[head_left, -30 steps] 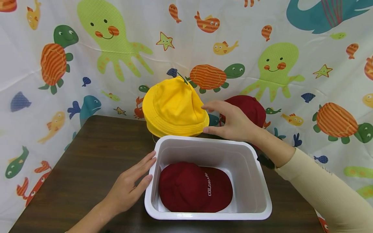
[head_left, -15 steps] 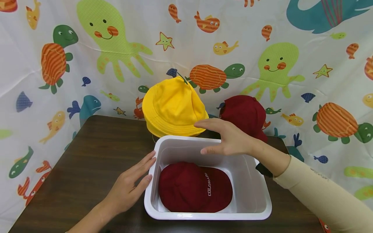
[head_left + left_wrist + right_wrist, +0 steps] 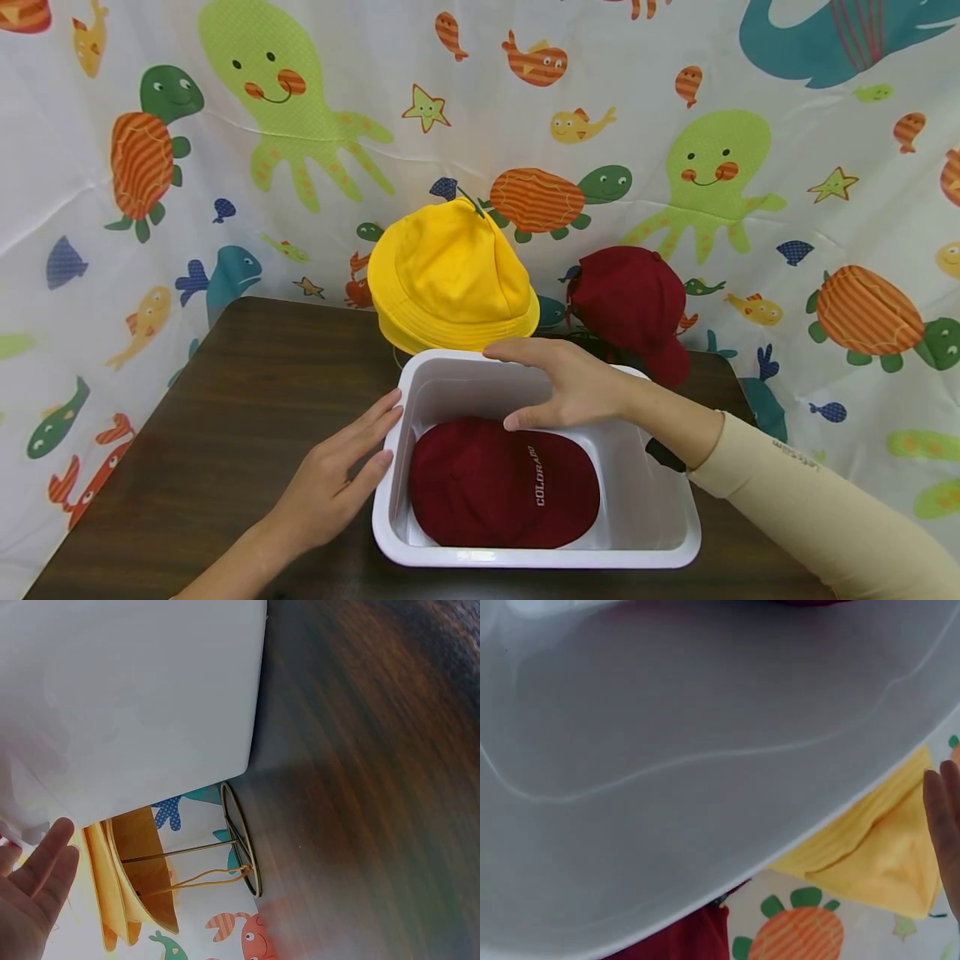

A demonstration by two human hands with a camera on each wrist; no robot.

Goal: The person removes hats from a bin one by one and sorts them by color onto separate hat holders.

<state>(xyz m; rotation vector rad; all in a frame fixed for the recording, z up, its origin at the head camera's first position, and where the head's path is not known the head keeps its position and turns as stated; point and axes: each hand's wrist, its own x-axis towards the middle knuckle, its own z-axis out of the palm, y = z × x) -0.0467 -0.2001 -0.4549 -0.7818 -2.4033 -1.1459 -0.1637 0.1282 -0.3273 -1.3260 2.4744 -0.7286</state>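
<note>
A dark red cap point(image 3: 480, 483) with "COLORADO" lettered on its brim lies in the white plastic bin point(image 3: 540, 557). My left hand point(image 3: 330, 483) touches the bin's left rim with fairly straight fingers; its fingertips point(image 3: 56, 834) show beside the bin in the left wrist view. Over the back part of the bin, my right hand point(image 3: 562, 379) hovers above the cap, thumb and fingers spread apart and holding nothing. Only some of its fingers point(image 3: 941, 810) appear at the edge of the right wrist view.
Behind the bin, a yellow bucket hat point(image 3: 450, 275) sits on a wire stand point(image 3: 240, 840). A second dark red cap point(image 3: 630, 300) is raised at the back right. A patterned curtain point(image 3: 480, 100) hangs behind the dark wooden table point(image 3: 285, 375).
My right hand has come away from beside the yellow hat, moving down and slightly left over the bin. The left hand and both caps stay where they were.
</note>
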